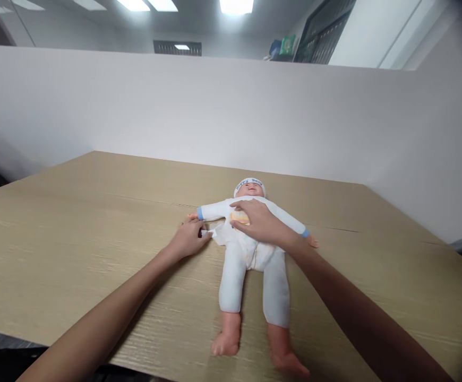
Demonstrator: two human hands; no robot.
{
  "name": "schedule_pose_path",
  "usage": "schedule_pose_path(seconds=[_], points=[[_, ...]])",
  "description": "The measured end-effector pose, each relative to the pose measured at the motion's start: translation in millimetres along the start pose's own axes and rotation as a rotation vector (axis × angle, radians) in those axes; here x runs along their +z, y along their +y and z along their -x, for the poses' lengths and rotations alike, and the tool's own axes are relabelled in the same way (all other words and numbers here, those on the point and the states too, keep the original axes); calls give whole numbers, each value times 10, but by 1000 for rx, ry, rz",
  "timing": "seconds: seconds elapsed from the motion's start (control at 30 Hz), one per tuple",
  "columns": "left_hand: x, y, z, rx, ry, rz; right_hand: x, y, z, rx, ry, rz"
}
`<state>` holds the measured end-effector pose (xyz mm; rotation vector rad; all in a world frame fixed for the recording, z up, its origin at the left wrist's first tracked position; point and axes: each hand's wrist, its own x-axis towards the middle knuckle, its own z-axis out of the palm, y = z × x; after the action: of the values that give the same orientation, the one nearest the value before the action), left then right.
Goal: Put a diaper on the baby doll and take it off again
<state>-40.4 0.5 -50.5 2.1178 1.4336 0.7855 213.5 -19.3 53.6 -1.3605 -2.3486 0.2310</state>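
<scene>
We have the doll point(250, 249) on its back near the table's point(75, 239) middle, head toward twelve o'clock, feet toward six. Our right hand point(258, 222) lies flat and open on its chest, gripping nothing. Our left hand point(189, 237), at the doll's nine o'clock, pinches a white flap point(215, 232) at its side. The suit looks mostly on, that side seemingly still loose. We cannot make out the fastening; the fingertips are blurred.
</scene>
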Motion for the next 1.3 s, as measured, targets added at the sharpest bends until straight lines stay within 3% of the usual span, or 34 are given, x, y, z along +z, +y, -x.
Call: schedule_pose_path(seconds=[0.07,0.13,0.27,0.37,0.53,0.73,0.87,1.0,1.17,1.3], points=[[18,-9,-20,-25,12,66,-20,79,-100,-7,-72,-116],[42,-1,-34,-43,23,153,-34,112,-143,-46,-43,-163],[83,56,-45,-40,49,349,-42,31,-101,-158,135,15],[85,132,-68,-26,73,470,-23,-71,-60,-187,43,118],[57,342,-157,2,91,591,72,-148,-77,-29,-110,214],[96,627,-258,30,24,692,-29,-122,124,64,108,82],[186,799,-300,77,-21,667,-97,27,251,168,34,-133],[271,935,-296,113,-14,629,-57,114,262,174,14,-283],[315,915,-280,259,-53,718,1,42,246,154,83,-278],[382,781,-292,231,-22,851,10,33,249,178,114,-296]])
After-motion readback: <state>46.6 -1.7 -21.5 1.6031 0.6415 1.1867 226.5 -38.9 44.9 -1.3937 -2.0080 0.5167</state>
